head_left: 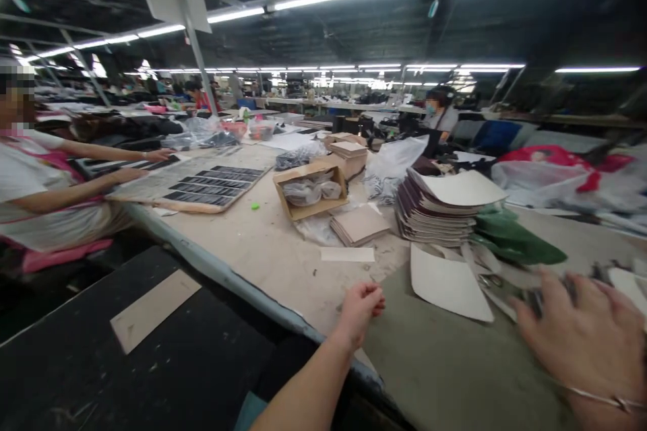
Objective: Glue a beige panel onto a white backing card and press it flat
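My left hand [361, 306] is closed over the front of the table, fingers curled together; whatever may be inside them is hidden. At the far right my right hand [581, 330] is spread, palm down, with a bracelet at the wrist. Its fingers are over a small dark object [536, 302], mostly covered, and I cannot tell whether they touch it. Between my hands lies a curved off-white panel [447, 283] on an olive-green sheet [429, 370]. Behind it rises a stack of similar panels [435, 212] with dark edges. A pale strip [348, 254] lies beyond my left hand.
An open cardboard box [311, 192] holds plastic-wrapped items, with a pile of beige pieces [358, 223] beside it. A green bag [520, 236] lies at right. At left, a co-worker's arms [96, 185] reach over a board of black strips [212, 187]. A beige strip [154, 310] lies on the black surface.
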{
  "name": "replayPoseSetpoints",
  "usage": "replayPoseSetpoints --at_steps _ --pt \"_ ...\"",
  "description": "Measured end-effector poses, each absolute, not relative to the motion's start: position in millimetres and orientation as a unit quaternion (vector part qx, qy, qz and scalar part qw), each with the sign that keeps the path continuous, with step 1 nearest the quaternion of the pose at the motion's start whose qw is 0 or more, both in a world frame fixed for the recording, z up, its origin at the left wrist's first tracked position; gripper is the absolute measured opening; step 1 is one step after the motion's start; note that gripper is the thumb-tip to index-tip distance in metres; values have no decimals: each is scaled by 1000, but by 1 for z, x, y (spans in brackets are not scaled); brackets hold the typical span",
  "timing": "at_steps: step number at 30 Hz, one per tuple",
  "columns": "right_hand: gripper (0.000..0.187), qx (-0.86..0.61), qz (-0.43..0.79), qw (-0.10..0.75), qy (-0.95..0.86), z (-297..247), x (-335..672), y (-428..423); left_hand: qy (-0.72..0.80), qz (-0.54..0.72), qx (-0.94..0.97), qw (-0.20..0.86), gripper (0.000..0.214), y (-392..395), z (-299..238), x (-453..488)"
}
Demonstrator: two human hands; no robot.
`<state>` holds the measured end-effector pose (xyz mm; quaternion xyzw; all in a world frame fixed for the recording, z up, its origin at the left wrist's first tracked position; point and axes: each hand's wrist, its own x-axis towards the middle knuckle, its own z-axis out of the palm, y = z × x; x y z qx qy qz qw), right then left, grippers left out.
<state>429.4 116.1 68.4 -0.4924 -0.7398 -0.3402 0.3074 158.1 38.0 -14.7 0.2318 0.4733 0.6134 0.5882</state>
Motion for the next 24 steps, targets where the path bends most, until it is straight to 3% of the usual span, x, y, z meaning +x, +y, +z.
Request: replayPoseSetpoints --at_steps 5,10,13,17,19,21,24 --pt "40 -457 -309 249 -796 85 461 92 496 568 284 592 53 37 -12 160" --pt "40 -425 -164 213 -865 87 486 66 512 518 333 599 59 42 -23 158" --pt "35 -481 -2 294 -826 108 499 59 526 507 344 590 61 38 -28 161" --pt "44 -582 229 412 -663 145 510 51 536 504 358 575 65 38 -31 162" --pt "45 -598 206 429 -645 156 517 38 541 506 356 570 68 39 -34 161" --pt "44 -611 64 440 -655 159 532 19 546 505 352 568 69 42 -39 159" --pt "78 -679 -162 439 -565 145 567 -7 551 496 370 560 68 45 -45 156"
